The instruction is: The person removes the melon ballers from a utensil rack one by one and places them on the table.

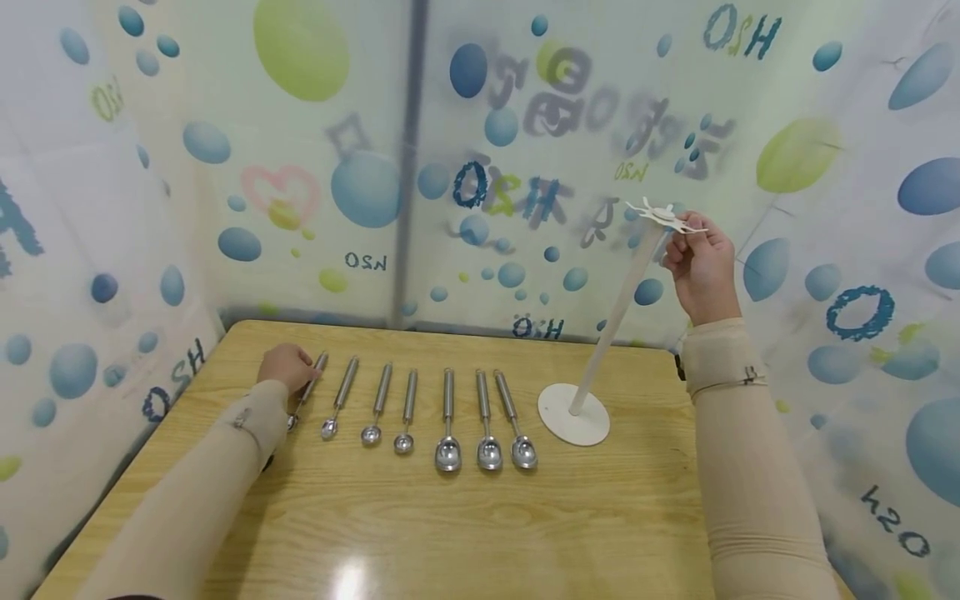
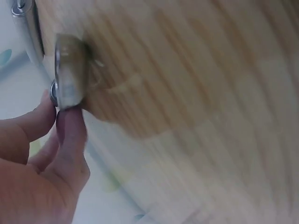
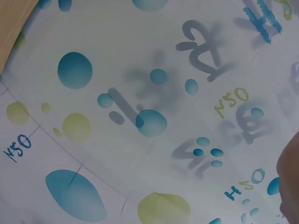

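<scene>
My left hand (image 1: 287,369) pinches the handle of the leftmost ice cream scoop (image 1: 309,387). In the left wrist view, fingers and thumb hold it beside its shiny bowl (image 2: 71,77). Higher up at the right, my right hand (image 1: 701,262) pinches an arm of the white hooked top (image 1: 663,217) of a stand. The stand's white pole (image 1: 618,317) leans to the right in view above a round base (image 1: 573,415) on the table. Only an edge of the right hand (image 3: 289,177) shows in the right wrist view.
Several more metal scoops lie in a row on the wooden table (image 1: 450,533), small-bowled ones (image 1: 372,434) at the left, larger ones (image 1: 447,455) toward the stand. A patterned curtain (image 1: 300,208) surrounds the table's back and sides.
</scene>
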### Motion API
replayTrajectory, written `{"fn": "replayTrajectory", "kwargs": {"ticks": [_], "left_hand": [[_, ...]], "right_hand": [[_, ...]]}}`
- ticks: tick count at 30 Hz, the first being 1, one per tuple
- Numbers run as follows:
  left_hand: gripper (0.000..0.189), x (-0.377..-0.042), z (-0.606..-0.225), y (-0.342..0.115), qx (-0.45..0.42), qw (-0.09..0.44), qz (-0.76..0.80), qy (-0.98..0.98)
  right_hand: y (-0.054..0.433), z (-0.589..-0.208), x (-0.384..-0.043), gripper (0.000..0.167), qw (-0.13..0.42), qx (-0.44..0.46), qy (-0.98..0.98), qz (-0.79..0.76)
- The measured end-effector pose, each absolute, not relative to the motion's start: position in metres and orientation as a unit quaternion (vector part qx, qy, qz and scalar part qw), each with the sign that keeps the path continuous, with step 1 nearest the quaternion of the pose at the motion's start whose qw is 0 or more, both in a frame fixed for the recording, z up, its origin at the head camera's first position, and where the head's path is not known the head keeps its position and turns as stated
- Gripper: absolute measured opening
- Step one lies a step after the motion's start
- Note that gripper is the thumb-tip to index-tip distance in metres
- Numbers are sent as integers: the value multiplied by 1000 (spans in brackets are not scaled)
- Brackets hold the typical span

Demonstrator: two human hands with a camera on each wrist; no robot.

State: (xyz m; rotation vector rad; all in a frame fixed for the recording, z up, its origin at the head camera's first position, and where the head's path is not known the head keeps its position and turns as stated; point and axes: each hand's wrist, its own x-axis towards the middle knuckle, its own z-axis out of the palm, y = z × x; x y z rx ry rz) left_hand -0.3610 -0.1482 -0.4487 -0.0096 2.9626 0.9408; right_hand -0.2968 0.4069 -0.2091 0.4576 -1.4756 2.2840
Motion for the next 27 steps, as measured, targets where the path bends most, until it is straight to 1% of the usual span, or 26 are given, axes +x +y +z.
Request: {"fn": "replayTrajectory", "kwargs": {"ticks": [5,9,14,18,24,27], "left_hand": [[36,-361,-448,-150,0,29,291,956],[38,-362,-448,-153,-2,46,309,950],[40,-366,-451,-157,-12,65,332,941],[41,-367,-453,-159,-14,72,336,939],[36,-367,-449,-159,-15,86,331,940],[41,-367,-446,-161,-1,88,320,943]], "right_hand": [[405,-209,-296,28,191,157,-533,809],[404,-209,-297,29,187,157,-531,812],[403,-209,-298,27,185,158,-528,813],[403,-209,-300,29,177,152,-521,821],[407,-211,-299,31,176,134,-512,830],[410,-212,-297,33,172,124,-508,835]]}}
